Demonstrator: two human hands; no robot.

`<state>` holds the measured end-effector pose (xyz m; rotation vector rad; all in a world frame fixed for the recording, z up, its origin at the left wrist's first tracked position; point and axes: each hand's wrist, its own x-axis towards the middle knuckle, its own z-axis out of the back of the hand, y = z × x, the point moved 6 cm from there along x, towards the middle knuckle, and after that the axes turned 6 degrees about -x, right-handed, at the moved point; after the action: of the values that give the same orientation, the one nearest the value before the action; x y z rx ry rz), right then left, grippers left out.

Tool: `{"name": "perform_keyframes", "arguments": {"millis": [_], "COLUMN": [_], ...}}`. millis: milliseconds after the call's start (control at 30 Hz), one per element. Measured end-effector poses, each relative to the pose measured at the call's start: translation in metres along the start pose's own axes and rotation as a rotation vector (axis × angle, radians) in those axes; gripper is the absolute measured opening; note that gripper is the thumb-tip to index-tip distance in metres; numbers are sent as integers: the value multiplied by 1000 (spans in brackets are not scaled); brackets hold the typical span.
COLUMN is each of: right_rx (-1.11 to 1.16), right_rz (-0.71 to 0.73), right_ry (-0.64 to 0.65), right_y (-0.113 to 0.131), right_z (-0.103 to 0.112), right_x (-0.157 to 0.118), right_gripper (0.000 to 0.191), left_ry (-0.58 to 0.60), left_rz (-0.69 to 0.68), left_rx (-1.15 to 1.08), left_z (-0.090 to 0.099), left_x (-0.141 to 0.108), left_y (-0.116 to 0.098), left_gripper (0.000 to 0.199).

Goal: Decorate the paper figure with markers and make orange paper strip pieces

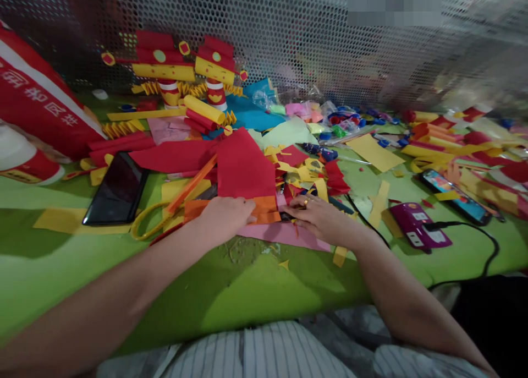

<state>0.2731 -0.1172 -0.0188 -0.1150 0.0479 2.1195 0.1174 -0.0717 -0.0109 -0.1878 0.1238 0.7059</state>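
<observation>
My left hand presses on an orange paper strip at the table's front, its fingers bent over the strip and partly hidden. My right hand, with a ring on one finger, reaches in from the other side. Its fingers are apart, close to the strip's right end and over a dark thing that I cannot make out. Under both lies a pink paper sheet. A red paper sheet stands just behind the strip, and yellow paper scraps are heaped beyond my right fingers.
Two paper figures with red hats stand at the back by a perforated metal panel. A black phone lies left, near a white bottle. To the right are a purple power adapter with a cable and a lit phone.
</observation>
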Motion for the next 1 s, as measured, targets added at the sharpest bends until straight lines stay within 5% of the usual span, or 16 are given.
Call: {"name": "perform_keyframes", "arguments": {"millis": [167,300,533,1000], "right_rx": [9,16,15,-26], "right_rz": [13,-7,2,57], "right_ry": [-37,-17,-29,-20], "right_y": [2,5,9,14], "right_z": [-3,-1,1,2], "right_x": [0,2,5,-1], "right_gripper": [41,38,37,39], "left_ry": [-103,-123,-20,-33], "left_rz": [-149,-300,-203,-168], "left_rx": [-95,-213,-230,-210], "left_z": [-5,-12,-24,-26], "left_x": [-2,-2,4,3], "left_y": [7,8,11,10], "left_gripper": [21,39,53,53]}}
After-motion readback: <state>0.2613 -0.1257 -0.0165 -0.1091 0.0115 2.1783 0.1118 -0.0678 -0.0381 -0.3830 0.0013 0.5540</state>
